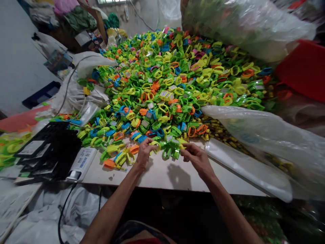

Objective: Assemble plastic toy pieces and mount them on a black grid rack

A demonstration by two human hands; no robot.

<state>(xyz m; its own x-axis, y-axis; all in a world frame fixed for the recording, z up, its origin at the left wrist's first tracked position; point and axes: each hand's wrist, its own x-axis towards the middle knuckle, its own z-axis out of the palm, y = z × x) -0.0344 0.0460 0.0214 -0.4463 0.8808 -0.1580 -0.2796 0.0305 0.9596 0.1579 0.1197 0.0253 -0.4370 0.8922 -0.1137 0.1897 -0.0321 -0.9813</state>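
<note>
Far left, black crate (48,152) on white table (162,176); rightward, left hand (144,154), fingers curled shut around a yellow band (155,145) at the near edge of a vast heap (177,78) of coloured plastic bands. Then green bands (171,150), touching; right hand (196,157), fingertips pinched together, hold unclear; clear plastic bag (254,135) beyond. Seemingly picking from the heap's edge; next calls for teasing one band free of tangled neighbours.

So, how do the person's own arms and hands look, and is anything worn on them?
The left forearm and the right forearm are bare down to the picture's lower edge: no sleeves show. The left hand and the right hand wear no gloves, and no watch or bracelet shows at either wrist. Rings are too small to tell.
</note>
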